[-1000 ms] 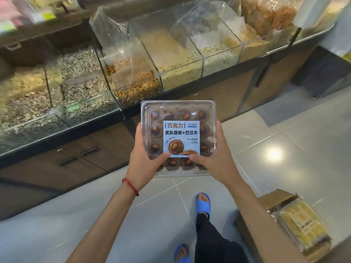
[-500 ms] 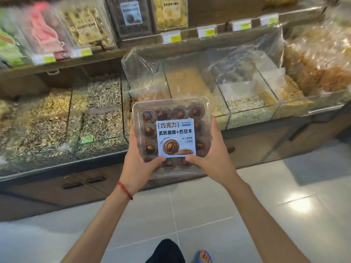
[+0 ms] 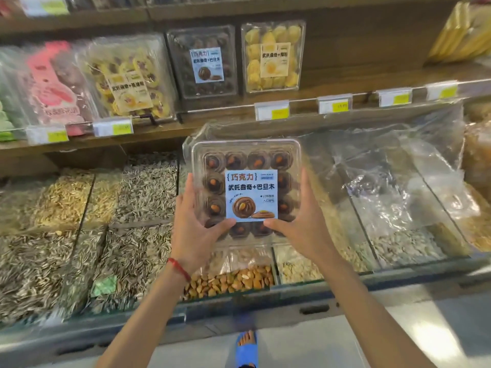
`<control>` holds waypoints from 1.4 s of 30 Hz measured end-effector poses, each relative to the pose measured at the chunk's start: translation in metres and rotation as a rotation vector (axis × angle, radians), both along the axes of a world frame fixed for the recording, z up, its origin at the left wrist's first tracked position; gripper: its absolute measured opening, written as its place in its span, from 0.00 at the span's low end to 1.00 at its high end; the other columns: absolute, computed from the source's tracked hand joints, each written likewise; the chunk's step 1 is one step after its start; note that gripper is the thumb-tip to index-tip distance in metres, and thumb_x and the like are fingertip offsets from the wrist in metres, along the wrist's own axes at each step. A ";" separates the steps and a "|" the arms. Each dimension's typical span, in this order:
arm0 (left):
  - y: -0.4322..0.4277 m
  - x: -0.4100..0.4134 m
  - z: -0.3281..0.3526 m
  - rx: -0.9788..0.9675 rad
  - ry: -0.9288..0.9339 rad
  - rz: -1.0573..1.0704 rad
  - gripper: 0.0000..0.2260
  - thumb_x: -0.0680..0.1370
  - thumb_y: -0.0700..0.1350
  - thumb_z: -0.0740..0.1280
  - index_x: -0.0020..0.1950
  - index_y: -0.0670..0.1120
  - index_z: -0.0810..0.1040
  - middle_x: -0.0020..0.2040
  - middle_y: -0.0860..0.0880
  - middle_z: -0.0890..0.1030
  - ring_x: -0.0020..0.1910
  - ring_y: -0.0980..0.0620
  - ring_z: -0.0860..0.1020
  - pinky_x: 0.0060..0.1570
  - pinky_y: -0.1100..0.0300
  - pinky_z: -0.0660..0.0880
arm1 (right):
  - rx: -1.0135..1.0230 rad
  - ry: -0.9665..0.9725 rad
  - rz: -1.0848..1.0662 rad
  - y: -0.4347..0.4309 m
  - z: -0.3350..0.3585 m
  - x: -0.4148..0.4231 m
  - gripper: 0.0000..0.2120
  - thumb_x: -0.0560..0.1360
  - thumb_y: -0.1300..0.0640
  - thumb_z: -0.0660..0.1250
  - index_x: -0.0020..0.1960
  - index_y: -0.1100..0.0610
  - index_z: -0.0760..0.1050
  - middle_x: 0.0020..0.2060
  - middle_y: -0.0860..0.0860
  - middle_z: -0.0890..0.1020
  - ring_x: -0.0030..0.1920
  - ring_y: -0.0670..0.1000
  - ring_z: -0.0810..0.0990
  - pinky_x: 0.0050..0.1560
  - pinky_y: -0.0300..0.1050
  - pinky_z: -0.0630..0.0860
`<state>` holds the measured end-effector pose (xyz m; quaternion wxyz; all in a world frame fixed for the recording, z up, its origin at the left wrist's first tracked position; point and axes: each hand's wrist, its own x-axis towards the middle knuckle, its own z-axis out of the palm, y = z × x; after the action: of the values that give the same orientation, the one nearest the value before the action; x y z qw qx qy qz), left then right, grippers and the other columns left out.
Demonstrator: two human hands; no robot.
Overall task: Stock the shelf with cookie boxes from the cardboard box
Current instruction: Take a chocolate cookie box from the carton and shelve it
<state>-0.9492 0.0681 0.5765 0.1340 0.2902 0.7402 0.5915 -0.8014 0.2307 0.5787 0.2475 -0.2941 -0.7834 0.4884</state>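
Right now both hands hold a clear square plastic cookie box with a pale blue label (image 3: 251, 195) upright in the air, its label facing the camera. The box hangs in front of the glass bulk bins, below the wooden shelf (image 3: 353, 81) and not touching it. Dark round cookies topped with almonds show through its lid in rows.

The left hand (image 3: 195, 227) grips the box's left edge, thumb laid across the lower front corner, and its fingers (image 3: 189, 181) wrap round the side and behind. The right hand (image 3: 305, 224) mirrors it on the right edge, thumb pressed just under the label's bottom corner and its fingers (image 3: 305, 179) reaching up along the side. A thin red cord bracelet (image 3: 179, 269) circles the left wrist.

On the shelf above stands a matching clear box of dark cookies with a blue label (image 3: 204, 65), upright, and just beside it on the right a clear box of yellow cookies with a cream label (image 3: 272, 57). To the right of that box the shelf board is bare wood. White and yellow price tags (image 3: 272, 110) clip along the shelf's front edge.

Beneath the held box, the counter (image 3: 265, 309) carries bins: striped sunflower seeds (image 3: 143, 187) to the left, brown almonds (image 3: 233, 280) directly below the hands. A foot in a blue sandal (image 3: 247, 349) stands on the pale tiled floor
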 end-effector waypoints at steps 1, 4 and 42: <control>0.013 -0.018 0.004 0.025 -0.007 -0.010 0.54 0.66 0.34 0.80 0.81 0.56 0.50 0.73 0.57 0.63 0.66 0.64 0.73 0.59 0.55 0.79 | 0.000 0.008 -0.005 0.012 0.003 -0.019 0.63 0.66 0.57 0.83 0.82 0.42 0.39 0.82 0.43 0.55 0.81 0.47 0.57 0.77 0.60 0.64; 0.052 -0.069 0.017 0.096 0.009 -0.011 0.54 0.67 0.32 0.78 0.80 0.58 0.48 0.74 0.53 0.66 0.68 0.52 0.75 0.59 0.49 0.79 | 0.006 0.033 -0.031 0.046 0.019 -0.072 0.61 0.67 0.59 0.82 0.83 0.48 0.42 0.80 0.41 0.57 0.78 0.39 0.56 0.77 0.41 0.60; 0.270 -0.377 0.045 -0.201 0.247 0.423 0.51 0.75 0.38 0.73 0.80 0.55 0.35 0.80 0.48 0.52 0.75 0.47 0.65 0.68 0.50 0.69 | 0.384 -0.090 -0.127 0.237 0.040 -0.429 0.51 0.76 0.56 0.75 0.83 0.52 0.39 0.78 0.51 0.58 0.77 0.53 0.64 0.64 0.47 0.74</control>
<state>-1.3267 0.3385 0.6219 -0.0556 0.1842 0.8502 0.4901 -1.2308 0.4676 0.6185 0.2940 -0.3118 -0.8523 0.3001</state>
